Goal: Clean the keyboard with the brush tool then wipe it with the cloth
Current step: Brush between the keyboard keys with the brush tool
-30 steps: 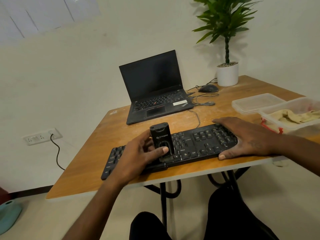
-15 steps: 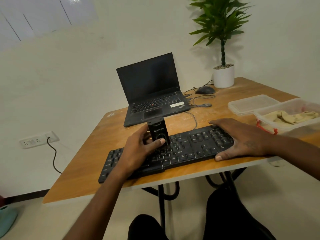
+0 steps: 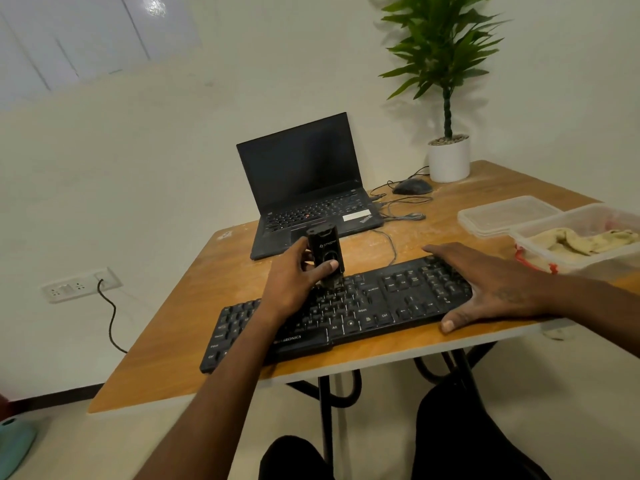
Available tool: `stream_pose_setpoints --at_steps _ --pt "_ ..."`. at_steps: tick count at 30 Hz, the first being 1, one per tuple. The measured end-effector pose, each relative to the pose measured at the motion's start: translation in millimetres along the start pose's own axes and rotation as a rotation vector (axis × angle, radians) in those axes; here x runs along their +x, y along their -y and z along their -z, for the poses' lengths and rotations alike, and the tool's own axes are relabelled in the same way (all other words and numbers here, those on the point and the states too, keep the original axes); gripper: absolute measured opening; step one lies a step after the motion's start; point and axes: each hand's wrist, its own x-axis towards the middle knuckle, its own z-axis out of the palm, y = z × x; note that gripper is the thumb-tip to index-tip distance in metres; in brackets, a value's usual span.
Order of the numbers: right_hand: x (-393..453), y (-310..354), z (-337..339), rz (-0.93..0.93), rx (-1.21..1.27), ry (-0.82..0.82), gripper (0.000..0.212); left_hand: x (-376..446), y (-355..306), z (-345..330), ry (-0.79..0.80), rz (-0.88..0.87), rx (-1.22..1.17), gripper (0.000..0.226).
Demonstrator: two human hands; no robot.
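Observation:
A black keyboard (image 3: pixel 388 299) lies along the front edge of the wooden table (image 3: pixel 214 306). My left hand (image 3: pixel 294 282) grips a black brush tool (image 3: pixel 325 254) upright, with its lower end down on the upper middle rows of keys. My right hand (image 3: pixel 485 285) lies flat with straight fingers on the keyboard's right end, over the number pad. A yellowish cloth (image 3: pixel 581 239) sits crumpled in a clear plastic box (image 3: pixel 530 247) at the right of the table.
An open black laptop (image 3: pixel 308 188) stands behind the keyboard, with a mouse (image 3: pixel 412 186) and loose cables to its right. A white plant pot (image 3: pixel 449 159) is at the far corner. A clear lid (image 3: pixel 505 214) lies beside the box.
My left hand has moved the brush tool away from me, from the keyboard's lower rows up to its top rows. My right hand has stayed on the right end.

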Motion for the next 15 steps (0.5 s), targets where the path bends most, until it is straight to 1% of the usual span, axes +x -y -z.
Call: stream_pose_setpoints --at_steps 3,5,8,11,15 --pt "0 -3 -2 -0.009 -0.006 -0.013 0.129 -17 -6 -1 0.041 -0.013 -0.059 0.049" --pt "1 -3 -3 -0.018 -0.01 -0.018 0.131 -37 -14 0 0.073 -0.01 -0.154 0.041" --pt "1 -5 -5 -0.02 0.005 -0.028 0.132 -68 -23 1 0.129 -0.012 -0.271 0.046" --pt "0 -1 -4 -0.025 -0.019 -0.036 0.13 -68 -27 1 0.134 -0.029 -0.229 0.047" --pt "0 8 -4 -0.034 -0.033 -0.035 0.127 -27 -16 -3 0.038 -0.037 -0.062 0.054"
